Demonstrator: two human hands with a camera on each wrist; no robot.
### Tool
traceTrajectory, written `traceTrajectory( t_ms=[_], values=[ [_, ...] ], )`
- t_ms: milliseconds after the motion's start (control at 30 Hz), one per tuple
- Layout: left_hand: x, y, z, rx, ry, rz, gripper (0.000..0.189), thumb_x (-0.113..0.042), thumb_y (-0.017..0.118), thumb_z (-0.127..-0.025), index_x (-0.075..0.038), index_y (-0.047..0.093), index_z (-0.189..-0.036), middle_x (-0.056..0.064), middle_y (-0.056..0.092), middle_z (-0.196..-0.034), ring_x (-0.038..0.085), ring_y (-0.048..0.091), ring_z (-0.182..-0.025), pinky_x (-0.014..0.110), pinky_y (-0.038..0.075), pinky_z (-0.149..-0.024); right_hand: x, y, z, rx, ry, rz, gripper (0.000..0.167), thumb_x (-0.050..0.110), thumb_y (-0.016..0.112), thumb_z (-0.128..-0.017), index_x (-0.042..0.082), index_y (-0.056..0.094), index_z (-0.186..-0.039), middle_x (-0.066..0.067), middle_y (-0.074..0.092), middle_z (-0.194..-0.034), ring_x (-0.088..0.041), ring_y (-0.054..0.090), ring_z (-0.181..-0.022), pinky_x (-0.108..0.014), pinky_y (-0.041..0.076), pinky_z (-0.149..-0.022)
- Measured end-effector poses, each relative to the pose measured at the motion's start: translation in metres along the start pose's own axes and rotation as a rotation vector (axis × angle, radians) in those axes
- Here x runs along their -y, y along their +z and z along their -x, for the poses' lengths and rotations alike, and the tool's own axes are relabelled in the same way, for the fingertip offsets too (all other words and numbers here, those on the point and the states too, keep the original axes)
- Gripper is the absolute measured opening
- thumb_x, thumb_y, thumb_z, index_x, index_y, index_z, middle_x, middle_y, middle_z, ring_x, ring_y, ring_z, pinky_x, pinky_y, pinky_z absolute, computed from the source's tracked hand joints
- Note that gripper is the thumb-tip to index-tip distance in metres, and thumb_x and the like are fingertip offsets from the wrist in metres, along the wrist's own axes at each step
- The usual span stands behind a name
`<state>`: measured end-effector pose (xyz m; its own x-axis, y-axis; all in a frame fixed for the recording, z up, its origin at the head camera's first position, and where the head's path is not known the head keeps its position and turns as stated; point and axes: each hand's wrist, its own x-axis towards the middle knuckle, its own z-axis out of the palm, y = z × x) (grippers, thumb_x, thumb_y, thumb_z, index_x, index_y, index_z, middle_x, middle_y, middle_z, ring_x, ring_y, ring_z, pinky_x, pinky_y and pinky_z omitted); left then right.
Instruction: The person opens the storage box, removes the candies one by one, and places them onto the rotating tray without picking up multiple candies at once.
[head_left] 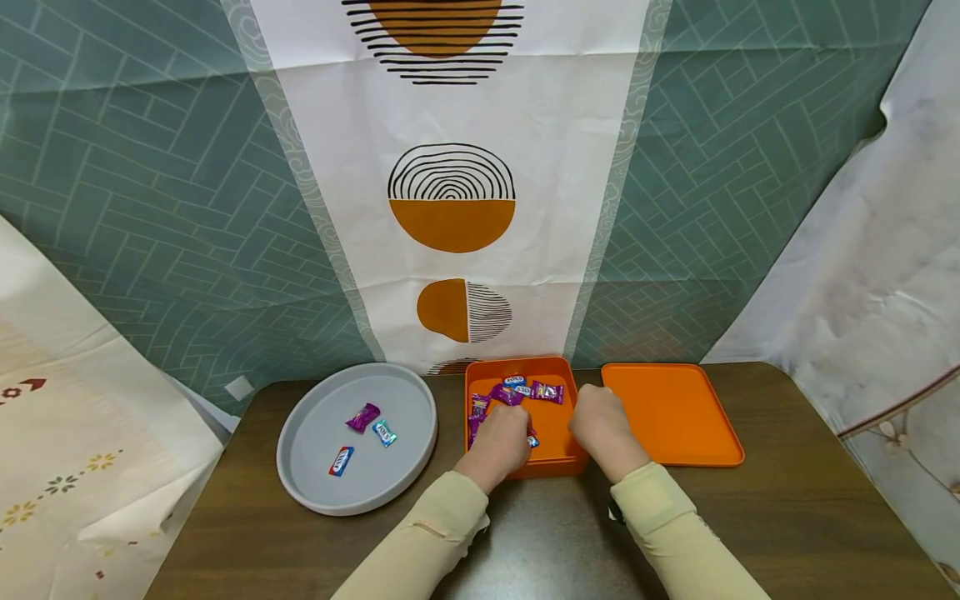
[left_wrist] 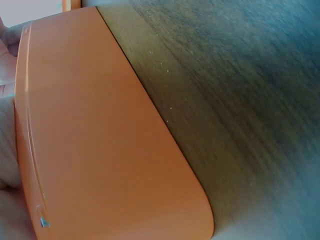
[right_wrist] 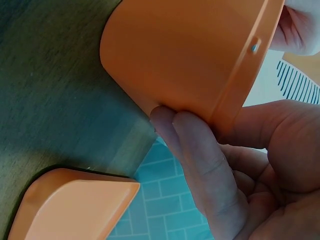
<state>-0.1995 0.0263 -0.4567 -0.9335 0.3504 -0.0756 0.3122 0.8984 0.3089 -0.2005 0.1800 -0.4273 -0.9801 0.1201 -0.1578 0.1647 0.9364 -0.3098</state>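
1. Orange box (head_left: 553,435): it stands at the far middle of the wooden table (head_left: 247,533), between the plate and the tray; from here it looks nearly square, so I can't pick out a long axis.
2. Furthest left sits a round grey plate (head_left: 311,433), bearing a purple-wrapped sweet (head_left: 363,417), a teal one (head_left: 385,432) just beside it, and a red-and-blue one (head_left: 341,461) nearer the person.
3. Next comes the left hand (head_left: 501,443), over the box's near-left part. The knuckles look bent, but the fingertips are hidden, so I can't tell how far the fingers are open or whether they hold anything.
4. Around that hand, inside the box, lie purple sweets (head_left: 547,392) and blue-and-white sweets (head_left: 516,381), mostly beyond and to the left of it.
5. Further along, the right hand (head_left: 600,421) is on the box's right wall, fingers curled against the outside and thumb over the rim, pinching it with little gap. The box lies directly to this hand's left, and I'd judge this hand the nearer, since it plainly touches.
6. Furthest right, a flat orange tray (head_left: 671,417) rests just beside the right hand, apart from the box.
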Motion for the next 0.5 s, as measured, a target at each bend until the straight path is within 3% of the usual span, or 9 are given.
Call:
traceTrajectory(
  t_ms=[500],
  values=[
    [0.0019,-0.0008,0.0018,-0.023,0.044,0.039,0.01,-0.019,0.074,-0.078,-0.015,0.066,-0.075,-0.006,0.058,-0.067,0.011,0.051,-0.061,0.022,0.05,-0.063,0.0013,-0.0014,0.0013,0.006,0.006,-0.012,0.028,0.012,0.073,-0.075,-0.006,0.061,-0.093,-0.011,0.057,-0.069,-0.022,0.053,-0.052,-0.023,0.045,-0.043]
  ],
)
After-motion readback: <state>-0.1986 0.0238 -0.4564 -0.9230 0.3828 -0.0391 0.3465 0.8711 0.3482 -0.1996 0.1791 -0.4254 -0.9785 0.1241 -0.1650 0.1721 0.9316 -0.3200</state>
